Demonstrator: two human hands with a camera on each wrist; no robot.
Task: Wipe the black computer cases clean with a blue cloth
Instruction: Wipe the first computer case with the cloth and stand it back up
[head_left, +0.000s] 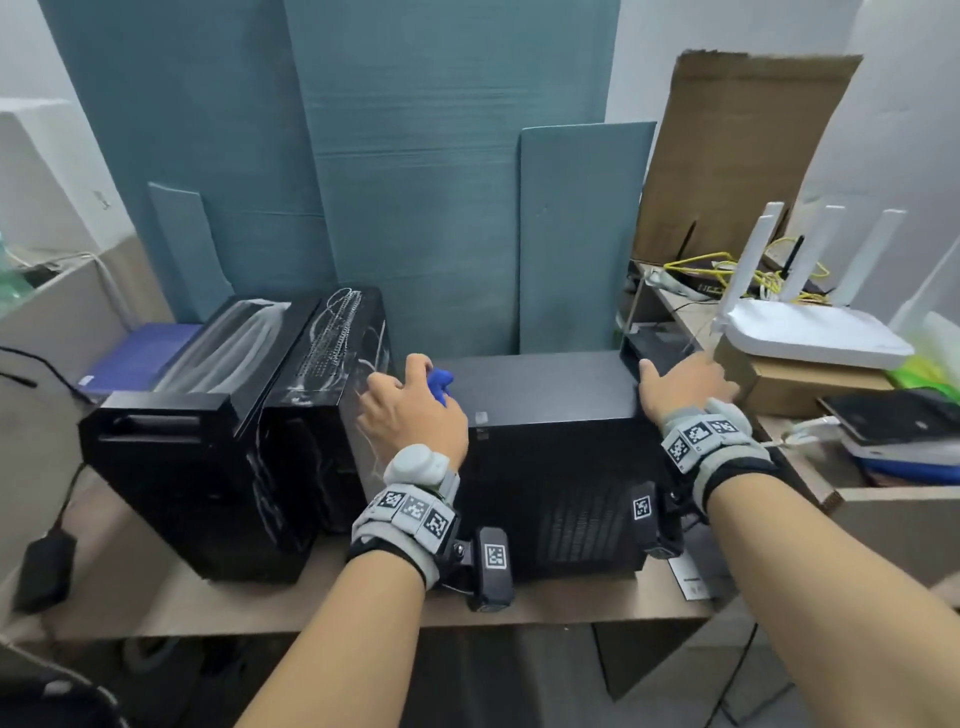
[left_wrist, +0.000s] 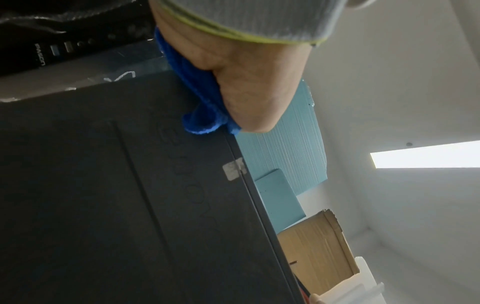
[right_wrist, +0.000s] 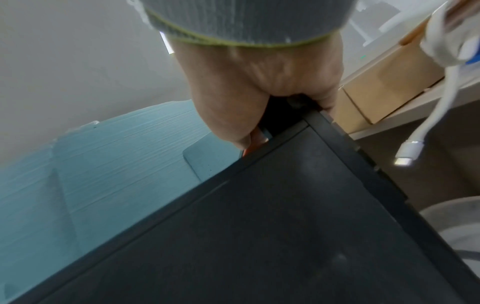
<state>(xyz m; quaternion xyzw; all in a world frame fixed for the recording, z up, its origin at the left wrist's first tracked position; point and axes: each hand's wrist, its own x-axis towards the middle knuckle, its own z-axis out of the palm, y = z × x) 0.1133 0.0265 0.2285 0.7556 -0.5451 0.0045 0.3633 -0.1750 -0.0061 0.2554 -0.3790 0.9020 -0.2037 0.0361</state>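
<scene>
Two black computer cases stand side by side on the desk: a glossy one (head_left: 234, 426) on the left and a matte one (head_left: 550, 415) (left_wrist: 103, 205) (right_wrist: 259, 226) on the right. My left hand (head_left: 410, 405) (left_wrist: 246, 82) grips a bunched blue cloth (head_left: 441, 387) (left_wrist: 197, 102) and presses it on the matte case's top near its front left corner, beside the glossy case (left_wrist: 52, 41). My right hand (head_left: 680, 384) (right_wrist: 246, 82) holds the matte case's top right edge, thumb lying on top, fingers over the side and mostly hidden.
Teal boards (head_left: 441, 182) and a cardboard sheet (head_left: 727, 156) lean on the wall behind. A white router (head_left: 810, 332) sits on a cardboard box (head_left: 810, 384) close to my right hand. Stacked devices (head_left: 904, 415) and a white cable (right_wrist: 410, 150) lie at right. A power adapter (head_left: 44, 566) lies at left.
</scene>
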